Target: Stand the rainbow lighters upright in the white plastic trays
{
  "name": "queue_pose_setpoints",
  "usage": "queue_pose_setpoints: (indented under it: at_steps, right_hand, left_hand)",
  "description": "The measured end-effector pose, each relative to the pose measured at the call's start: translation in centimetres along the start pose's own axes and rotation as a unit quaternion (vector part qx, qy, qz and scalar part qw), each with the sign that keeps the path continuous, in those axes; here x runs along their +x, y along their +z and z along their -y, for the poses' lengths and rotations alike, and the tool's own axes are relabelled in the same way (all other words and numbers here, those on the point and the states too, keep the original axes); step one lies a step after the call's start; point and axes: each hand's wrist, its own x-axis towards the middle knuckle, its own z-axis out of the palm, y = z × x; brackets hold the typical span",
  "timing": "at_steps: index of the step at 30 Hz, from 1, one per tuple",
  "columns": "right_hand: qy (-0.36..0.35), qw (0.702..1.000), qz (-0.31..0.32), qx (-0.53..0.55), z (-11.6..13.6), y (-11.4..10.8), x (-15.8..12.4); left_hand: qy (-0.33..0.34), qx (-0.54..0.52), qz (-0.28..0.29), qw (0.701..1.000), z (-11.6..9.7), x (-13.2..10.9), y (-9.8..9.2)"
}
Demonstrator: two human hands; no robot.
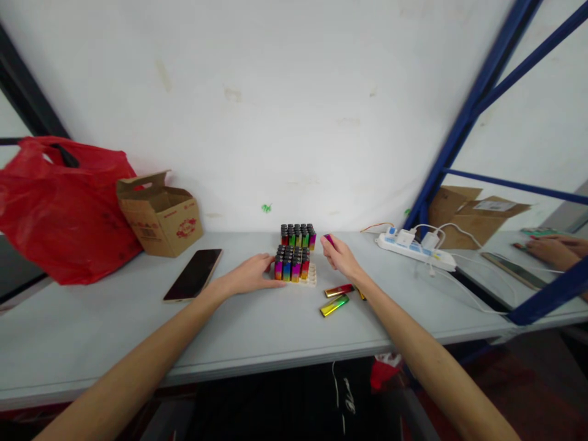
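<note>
Upright lighters (291, 267) with black tops and bright shaded bodies stand in rows in a pale tray (313, 277), whose right end shows vacant holes. Against the tray's left side rests my left hand (253, 274), thumb and fingers apart. My right hand (339, 256) is closed around a purple lighter (328, 238), held raised just right of the tray. Behind stands a second block of upright lighters (298, 236). On the table below my right hand lie a red lighter (339, 291) and a yellow-green lighter (334, 305); another yellow one (361, 294) is partly hidden by my forearm.
A black phone (193, 274) lies left of my left hand. Farther left are an open cardboard box (160, 217) and a red plastic bag (68, 208). To the right, a white power strip (416, 250) trails cables near a blue metal frame (459, 122). Another person's hands (558, 248) show far right.
</note>
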Motion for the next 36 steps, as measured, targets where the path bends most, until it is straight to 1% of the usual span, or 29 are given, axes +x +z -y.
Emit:
queue_pose_setpoints:
  at_steps: [3,6,9,15,19,26,28,31,36]
  right_hand:
    - [-0.039,0.992,-0.078,-0.088,-0.2,0.2,0.0]
    - [-0.044,0.981,-0.111,-0.151,-0.6,0.3,0.2]
    - [-0.044,0.976,-0.126,-0.173,-0.8,0.4,0.5]
    - [-0.085,0.976,-0.111,-0.167,0.0,0.3,0.1]
    - [-0.101,0.974,-0.107,-0.171,0.3,0.3,-0.1]
    - [-0.121,0.975,-0.08,-0.166,0.6,0.5,-0.3]
    - [-0.112,0.982,-0.057,-0.138,0.9,0.5,-0.5]
    - [-0.107,0.99,-0.001,-0.087,1.5,0.4,-1.0]
    - [-0.147,0.985,0.065,-0.058,2.9,0.3,-2.0]
  left_hand:
    - [-0.006,-0.002,-0.001,1.0,-0.1,0.0,0.0]
    - [-0.005,0.001,0.004,1.0,-0.2,0.0,-0.1]
    - [-0.002,0.009,0.005,1.0,-0.4,0.0,-0.2]
    - [-0.002,0.004,0.019,1.0,-0.6,0.0,-0.4]
    - [-0.003,-0.006,0.007,1.0,-0.5,-0.1,-0.3]
    - [-0.008,-0.002,-0.008,1.0,-0.1,-0.1,0.0]
    - [-0.005,-0.005,-0.01,1.0,-0.1,-0.1,0.0]
    - [-0.005,-0.009,-0.005,1.0,-0.1,-0.2,0.0]
    - [-0.007,-0.004,0.003,1.0,-0.4,-0.2,-0.1]
